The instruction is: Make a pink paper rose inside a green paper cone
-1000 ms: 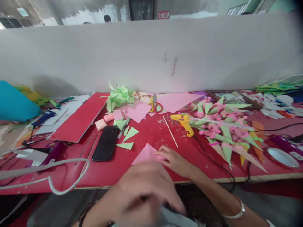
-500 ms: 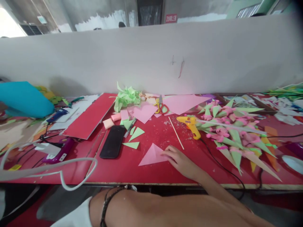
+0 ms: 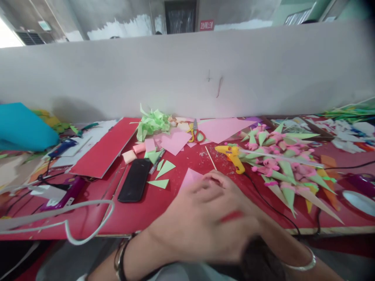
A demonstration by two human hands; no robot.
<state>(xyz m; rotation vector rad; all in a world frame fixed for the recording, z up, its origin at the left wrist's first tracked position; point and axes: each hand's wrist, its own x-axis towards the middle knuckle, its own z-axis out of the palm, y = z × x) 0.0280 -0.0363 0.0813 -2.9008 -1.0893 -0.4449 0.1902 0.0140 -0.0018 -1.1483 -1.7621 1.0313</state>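
Observation:
My left hand (image 3: 196, 222) is blurred by motion and lies across the front of my right hand (image 3: 225, 179), overlapping it. Its fingers are too smeared to read. Only the upper part of my right hand shows; its fingers are bent in, and whatever they hold is hidden. Just beyond both hands lies a pink paper piece (image 3: 190, 178), mostly covered by them. A thin wooden stick (image 3: 210, 157) touches the outline of my right hand. A dark blurred shape (image 3: 259, 255), which I cannot make out, is below my hands.
A yellow glue gun (image 3: 234, 156) lies right of the stick, beside a pile of pink and green paper flowers (image 3: 281, 164). Leftward are a black phone (image 3: 134, 180), green paper triangles (image 3: 165, 169) and a red board (image 3: 107, 148). Scissors (image 3: 195, 132) rest on pink sheets (image 3: 224, 128). A white cable (image 3: 88, 203) loops at left.
My left arm has come up, bringing the left hand over the right. My right fingers were resting on the pink paper and are now bent in. The view has shifted slightly.

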